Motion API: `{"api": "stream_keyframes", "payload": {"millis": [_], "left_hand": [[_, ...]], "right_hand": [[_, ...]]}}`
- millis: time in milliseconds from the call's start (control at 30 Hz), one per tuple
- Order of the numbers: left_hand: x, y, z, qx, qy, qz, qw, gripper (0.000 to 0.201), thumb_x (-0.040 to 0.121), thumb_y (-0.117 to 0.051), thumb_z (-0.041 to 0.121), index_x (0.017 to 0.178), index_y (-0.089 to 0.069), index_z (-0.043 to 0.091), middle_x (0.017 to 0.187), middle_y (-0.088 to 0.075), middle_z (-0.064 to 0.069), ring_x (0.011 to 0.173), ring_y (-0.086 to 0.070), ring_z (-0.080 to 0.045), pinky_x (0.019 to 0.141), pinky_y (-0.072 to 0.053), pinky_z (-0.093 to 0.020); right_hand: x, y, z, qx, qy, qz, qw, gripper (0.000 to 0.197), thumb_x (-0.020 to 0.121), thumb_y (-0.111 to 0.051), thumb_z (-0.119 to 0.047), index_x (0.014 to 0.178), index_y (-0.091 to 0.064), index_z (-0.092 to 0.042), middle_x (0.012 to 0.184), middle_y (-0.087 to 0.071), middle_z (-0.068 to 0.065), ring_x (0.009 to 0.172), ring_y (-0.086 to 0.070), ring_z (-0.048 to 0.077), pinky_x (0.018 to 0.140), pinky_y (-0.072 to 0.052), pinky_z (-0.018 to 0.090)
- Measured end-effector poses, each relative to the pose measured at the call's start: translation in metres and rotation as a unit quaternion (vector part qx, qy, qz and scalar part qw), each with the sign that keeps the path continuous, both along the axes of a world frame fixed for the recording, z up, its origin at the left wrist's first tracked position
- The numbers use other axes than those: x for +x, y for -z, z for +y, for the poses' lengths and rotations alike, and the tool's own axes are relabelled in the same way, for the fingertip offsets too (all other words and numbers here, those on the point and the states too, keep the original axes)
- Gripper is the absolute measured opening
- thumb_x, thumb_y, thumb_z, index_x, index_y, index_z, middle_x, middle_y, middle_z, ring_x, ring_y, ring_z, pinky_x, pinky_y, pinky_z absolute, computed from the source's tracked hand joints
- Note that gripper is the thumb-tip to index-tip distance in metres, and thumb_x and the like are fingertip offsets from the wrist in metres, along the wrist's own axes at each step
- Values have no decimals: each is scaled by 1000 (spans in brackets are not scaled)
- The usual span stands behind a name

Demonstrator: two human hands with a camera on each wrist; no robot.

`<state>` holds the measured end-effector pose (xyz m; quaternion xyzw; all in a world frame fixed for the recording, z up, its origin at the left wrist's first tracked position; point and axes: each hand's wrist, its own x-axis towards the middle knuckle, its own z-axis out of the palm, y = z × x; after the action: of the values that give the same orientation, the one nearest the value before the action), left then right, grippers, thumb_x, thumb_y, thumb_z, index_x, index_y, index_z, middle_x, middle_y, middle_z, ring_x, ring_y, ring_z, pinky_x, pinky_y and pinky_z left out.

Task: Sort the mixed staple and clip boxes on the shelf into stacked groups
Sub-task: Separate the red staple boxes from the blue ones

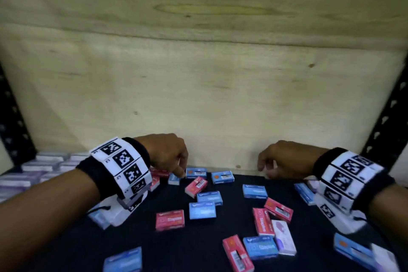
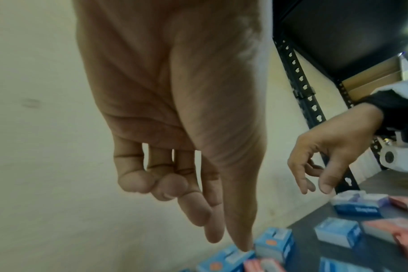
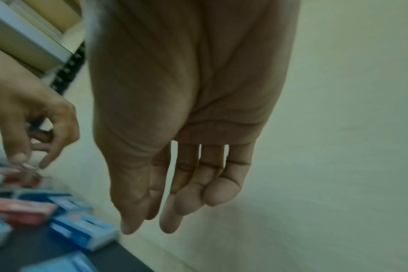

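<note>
At the shelf's [image 1: 66, 238] back edge, my left hand [image 1: 164, 153] touches a blue staple box [image 1: 174, 178] with relaxed fingertips; my right hand [image 1: 284, 159] hangs open, empty. A careless nudge could knock neighbouring boxes askew. The box sits directly under my left fingertips.

I can read "Staples" on the red box [image 1: 170, 219] lying flat near my left wrist, on the upright red box [image 1: 262, 221] and on the blue box [image 1: 260, 247] near the front edge; other print and barcodes are too blurred.
</note>
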<state>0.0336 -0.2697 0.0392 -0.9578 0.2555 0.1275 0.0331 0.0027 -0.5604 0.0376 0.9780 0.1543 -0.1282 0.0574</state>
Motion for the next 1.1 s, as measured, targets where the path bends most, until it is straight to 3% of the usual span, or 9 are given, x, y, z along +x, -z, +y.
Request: {"api": "stream_keyframes", "payload": {"millis": [67, 200, 333, 500, 600, 733, 867, 1100], "left_hand": [[-2, 7, 13, 11, -16, -1, 1000, 18, 85, -70, 42, 95, -72, 27, 88, -66, 11, 85, -63, -13, 75, -52, -30], [-4, 17, 26, 32, -25, -19, 999, 18, 84, -70, 44, 95, -71, 29, 90, -64, 11, 87, -62, -15, 69, -46, -28], [-2, 22, 30, 43, -26, -21, 999, 24, 85, -68, 45, 101, -71, 27, 104, -69, 6, 92, -63, -18, 68, -43, -28], [-5, 25, 26, 67, -19, -10, 998, 37, 90, -63, 48, 119, -67, 25, 118, -65, 1, 104, -61, -22, 72, -44, -30], [-6, 27, 22, 83, -16, -4, 996, 44, 92, -59, 50, 127, -63, 24, 125, -61, 0, 110, -59, -24, 83, -49, -35], [-9, 25, 20, 102, -3, 19, 995, 44, 95, -54, 49, 133, -58, 26, 130, -58, 0, 114, -56, -24, 83, -46, -33], [-12, 24, 18, 132, 17, 31, 991, 42, 99, -47, 45, 137, -53, 29, 134, -55, 0, 118, -53, -25, 92, -47, -37], [-12, 22, 11, 120, 36, 49, 991, 45, 101, -44, 43, 145, -43, 37, 143, -49, 4, 126, -49, -23, 95, -42, -35]], "right_hand": [[9, 6, 29, 16, -28, 5, 999, 27, 92, -66, -35, 117, -65, -27, 108, -67, -7, 74, -53, 3, 72, -40, 22], [24, 19, 71, -5, -60, 11, 998, 35, 92, -67, -35, 124, -61, -24, 115, -66, -2, 97, -61, 19, 78, -42, 26], [35, 24, 96, -3, -77, 13, 997, 37, 93, -65, -37, 127, -60, -23, 119, -64, 0, 103, -62, 23, 84, -45, 28], [43, 29, 118, -1, -108, 22, 994, 41, 93, -64, -38, 131, -58, -23, 118, -66, 1, 102, -61, 22, 83, -46, 30], [48, 31, 124, -8, -124, 14, 992, 41, 95, -61, -38, 134, -55, -28, 120, -66, 1, 101, -61, 21, 85, -47, 31], [50, 30, 126, -17, -145, 20, 989, 44, 98, -56, -32, 142, -50, -36, 127, -64, 2, 105, -61, 21, 83, -44, 28], [50, 30, 120, -11, -139, 34, 990, 44, 100, -53, -30, 143, -50, -39, 126, -66, 4, 88, -52, 15, 79, -40, 27], [44, 30, 99, -6, -121, 47, 991, 46, 100, -52, -28, 144, -48, -39, 120, -69, 3, 84, -53, 12, 81, -45, 26]]}}
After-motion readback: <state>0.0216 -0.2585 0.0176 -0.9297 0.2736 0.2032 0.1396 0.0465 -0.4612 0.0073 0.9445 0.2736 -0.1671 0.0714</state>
